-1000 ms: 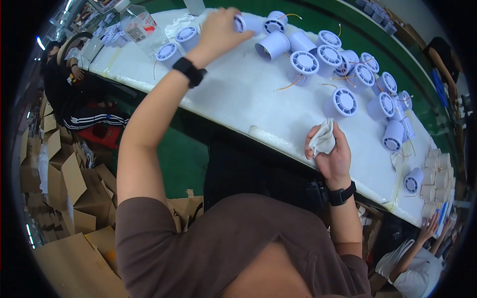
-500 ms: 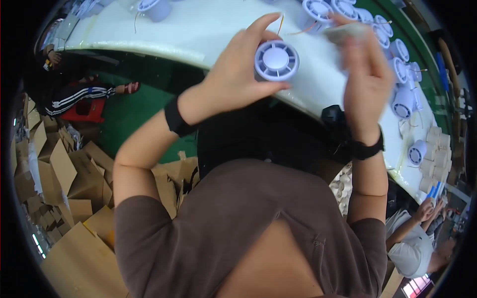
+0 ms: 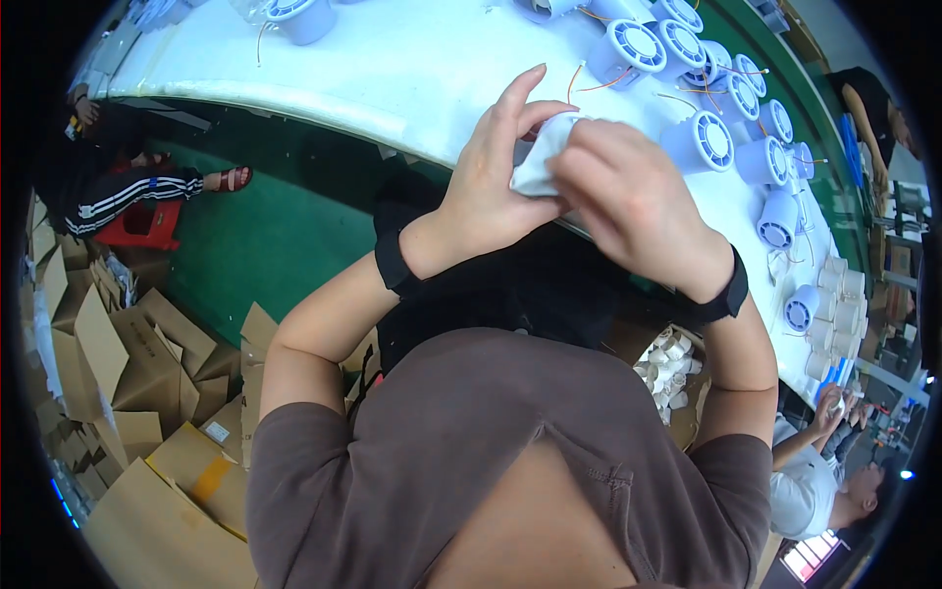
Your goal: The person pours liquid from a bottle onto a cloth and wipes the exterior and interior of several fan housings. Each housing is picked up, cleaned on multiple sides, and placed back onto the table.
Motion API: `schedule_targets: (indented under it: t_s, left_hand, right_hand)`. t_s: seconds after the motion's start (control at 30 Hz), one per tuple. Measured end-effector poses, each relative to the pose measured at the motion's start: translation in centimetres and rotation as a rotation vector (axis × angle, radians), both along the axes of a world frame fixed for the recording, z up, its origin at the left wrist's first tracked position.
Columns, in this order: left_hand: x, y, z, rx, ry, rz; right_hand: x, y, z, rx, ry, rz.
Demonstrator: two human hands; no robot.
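Note:
My left hand (image 3: pixel 483 187) is wrapped round a small pale-lavender round fan (image 3: pixel 561 120) with a vented face, held above the near edge of the white table. My right hand (image 3: pixel 636 191) presses a crumpled white cloth (image 3: pixel 535 171) over that fan, which hides most of it. The right fingers are slightly smeared by motion and bent over the cloth. A thin orange wire (image 3: pixel 572 83) shows just beyond the left fingertips. Close past my right hand, a similar fan (image 3: pixel 699 142) lies on the table.
Several more fans with loose wires crowd the table's far right, and one fan (image 3: pixel 302 20) stands far left. White cylindrical parts (image 3: pixel 834 309) are stacked at the right end. Cardboard boxes (image 3: pixel 147 353) fill the floor at left. Other people sit at left and right.
My right hand has swung left with the cloth, from over the table onto the fan in my left hand. The fan's vented face, visible before, is now covered.

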State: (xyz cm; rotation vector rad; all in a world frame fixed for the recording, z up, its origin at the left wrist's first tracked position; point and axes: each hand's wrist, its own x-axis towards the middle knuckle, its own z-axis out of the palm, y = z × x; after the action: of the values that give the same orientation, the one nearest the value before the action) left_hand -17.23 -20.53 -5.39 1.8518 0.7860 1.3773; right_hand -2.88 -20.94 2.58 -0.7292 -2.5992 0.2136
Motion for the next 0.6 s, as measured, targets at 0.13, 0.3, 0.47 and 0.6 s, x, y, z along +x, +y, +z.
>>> schedule_targets:
  t_s: [0.13,0.3,0.47,0.6]
  left_hand:
    - [-0.1,0.0,0.2,-0.039,0.001,-0.046]
    - [-0.2,0.4,0.4,-0.005,0.106,-0.03]
    - [-0.4,0.5,0.4,0.018,0.154,-0.033]
    - [-0.4,0.5,1.6,0.009,0.232,-0.001]
  right_hand:
    - [0.4,1.5,-0.2,-0.073,0.029,-0.062]
    - [1.1,1.6,-0.7,-0.148,0.125,-0.211]
    - [0.8,0.6,-1.2,0.049,0.094,-0.105]
    - [2.2,1.6,-1.1,-0.129,0.132,-0.307]
